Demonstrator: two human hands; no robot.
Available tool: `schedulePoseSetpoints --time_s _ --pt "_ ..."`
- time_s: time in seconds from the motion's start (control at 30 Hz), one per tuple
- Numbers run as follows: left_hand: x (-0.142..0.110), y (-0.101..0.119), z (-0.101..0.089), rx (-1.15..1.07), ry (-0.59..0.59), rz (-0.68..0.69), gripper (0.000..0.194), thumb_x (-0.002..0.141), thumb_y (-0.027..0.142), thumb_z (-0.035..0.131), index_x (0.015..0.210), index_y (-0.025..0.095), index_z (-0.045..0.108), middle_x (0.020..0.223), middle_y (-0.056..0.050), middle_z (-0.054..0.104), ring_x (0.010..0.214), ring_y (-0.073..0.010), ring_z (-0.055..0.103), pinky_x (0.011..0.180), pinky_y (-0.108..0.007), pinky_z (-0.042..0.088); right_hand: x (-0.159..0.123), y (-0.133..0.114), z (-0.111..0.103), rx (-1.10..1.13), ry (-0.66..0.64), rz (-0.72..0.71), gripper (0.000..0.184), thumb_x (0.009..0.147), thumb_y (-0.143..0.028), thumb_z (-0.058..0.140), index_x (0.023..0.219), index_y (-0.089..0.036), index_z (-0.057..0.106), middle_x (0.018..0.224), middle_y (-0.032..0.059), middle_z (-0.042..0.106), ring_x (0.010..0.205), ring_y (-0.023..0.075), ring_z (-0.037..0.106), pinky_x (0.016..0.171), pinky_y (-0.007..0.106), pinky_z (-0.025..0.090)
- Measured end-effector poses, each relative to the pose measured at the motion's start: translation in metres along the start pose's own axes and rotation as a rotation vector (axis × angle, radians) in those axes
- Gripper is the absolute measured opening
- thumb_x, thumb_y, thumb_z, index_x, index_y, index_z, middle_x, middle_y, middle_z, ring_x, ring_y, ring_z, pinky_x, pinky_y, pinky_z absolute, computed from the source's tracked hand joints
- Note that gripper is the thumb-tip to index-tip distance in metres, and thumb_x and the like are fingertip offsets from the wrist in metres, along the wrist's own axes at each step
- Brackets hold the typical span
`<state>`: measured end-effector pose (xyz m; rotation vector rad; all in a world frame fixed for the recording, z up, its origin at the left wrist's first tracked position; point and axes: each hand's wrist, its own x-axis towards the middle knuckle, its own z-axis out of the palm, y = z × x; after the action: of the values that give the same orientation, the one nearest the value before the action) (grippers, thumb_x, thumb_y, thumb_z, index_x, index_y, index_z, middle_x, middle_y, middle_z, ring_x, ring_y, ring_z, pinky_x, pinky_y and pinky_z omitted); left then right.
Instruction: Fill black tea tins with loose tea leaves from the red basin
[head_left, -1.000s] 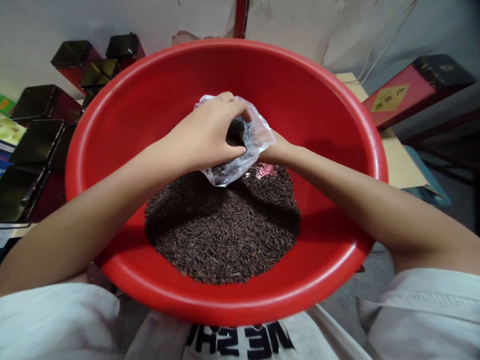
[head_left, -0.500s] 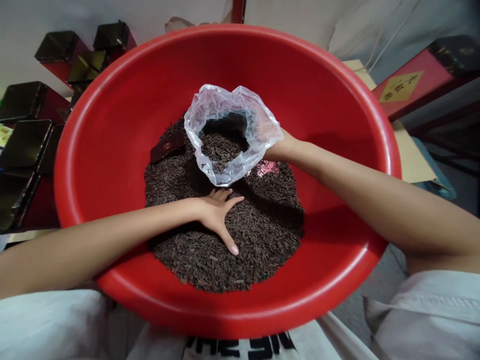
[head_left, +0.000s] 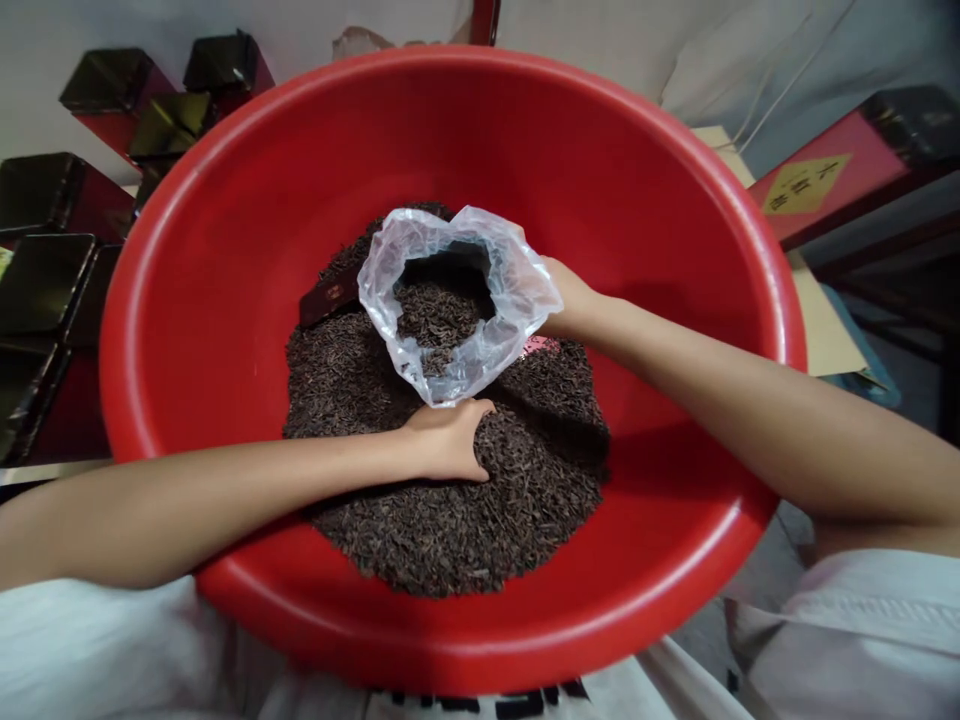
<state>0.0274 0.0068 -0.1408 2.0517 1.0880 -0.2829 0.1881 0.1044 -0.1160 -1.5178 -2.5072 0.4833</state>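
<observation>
A big red basin (head_left: 225,230) sits on my lap with a heap of dark loose tea leaves (head_left: 450,510) in it. My right hand (head_left: 570,300) grips the rim of a clear plastic bag (head_left: 517,290), holding its mouth wide; some leaves lie inside. Just below the bag, my left hand (head_left: 446,445) is curled into the heap, fingers closed around a handful of leaves. A small dark red packet (head_left: 330,295) lies on the leaves to the left of the bag.
Several dark square tins (head_left: 45,280) with red sides stand stacked at the left. A long red box with a yellow label (head_left: 810,185) lies at the right, over brown cardboard (head_left: 821,330). A pale wall is behind.
My left hand left the bag's mouth, dropped flat onto the leaves, then curled shut on a handful. The bag, first pinched, now gapes open and has shifted slightly lower.
</observation>
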Motion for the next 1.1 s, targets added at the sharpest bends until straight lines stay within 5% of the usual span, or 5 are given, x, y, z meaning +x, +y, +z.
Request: schedulePoseSetpoints --time_s 0.17,0.3,0.67,0.9,1.1 --pt "-0.026 0.026 -0.005 -0.072 0.002 0.214 0.055 0.056 0.033 0.074 0.106 0.015 0.06 0.102 -0.011 0.068 0.092 -0.0289 0.065 0.083 -0.038 0.053 -0.004 -0.012 -0.007 -0.042 -0.044 0.059 0.07 0.078 -0.032 0.052 0.138 -0.011 0.025 0.129 0.0179 0.053 0.081 0.0296 0.064 0.072 0.044 0.048" --pt "-0.046 0.041 -0.02 -0.133 -0.001 0.303 0.055 0.055 0.028 0.077 0.106 0.016 0.06 0.099 -0.009 0.068 0.089 -0.0264 0.065 0.081 -0.036 0.054 -0.005 -0.013 -0.007 0.0 -0.045 0.085 0.065 0.078 -0.032 0.052 0.136 -0.021 0.026 0.131 0.0135 0.053 0.081 0.0274 0.064 0.073 0.043 0.049" --pt "-0.074 0.035 -0.08 -0.599 0.384 0.241 0.039 0.066 0.021 0.068 0.101 0.021 0.052 0.083 0.003 0.068 0.07 -0.0146 0.064 0.065 -0.026 0.055 -0.002 -0.011 0.001 -0.007 -0.026 0.057 0.067 0.077 -0.029 0.045 0.137 -0.01 0.024 0.115 0.0174 0.061 0.077 0.0289 0.063 0.063 0.039 0.045" --pt "-0.045 0.007 -0.087 -0.218 0.785 0.186 0.046 0.069 0.04 0.071 0.106 0.017 0.055 0.113 -0.007 0.063 0.109 -0.0254 0.058 0.1 -0.038 0.045 -0.003 -0.007 0.005 0.017 0.007 0.012 0.07 0.074 -0.035 0.051 0.135 -0.01 0.027 0.114 0.0184 0.061 0.08 0.0284 0.064 0.062 0.034 0.043" --pt "-0.032 -0.008 -0.084 0.086 0.797 0.176 0.031 0.08 0.026 0.057 0.11 0.019 0.058 0.117 -0.006 0.059 0.117 -0.0266 0.052 0.105 -0.044 0.039 -0.004 -0.008 0.007 0.005 0.054 -0.002 0.065 0.076 -0.031 0.049 0.135 -0.013 0.027 0.116 0.0167 0.06 0.079 0.0246 0.063 0.063 0.033 0.042"
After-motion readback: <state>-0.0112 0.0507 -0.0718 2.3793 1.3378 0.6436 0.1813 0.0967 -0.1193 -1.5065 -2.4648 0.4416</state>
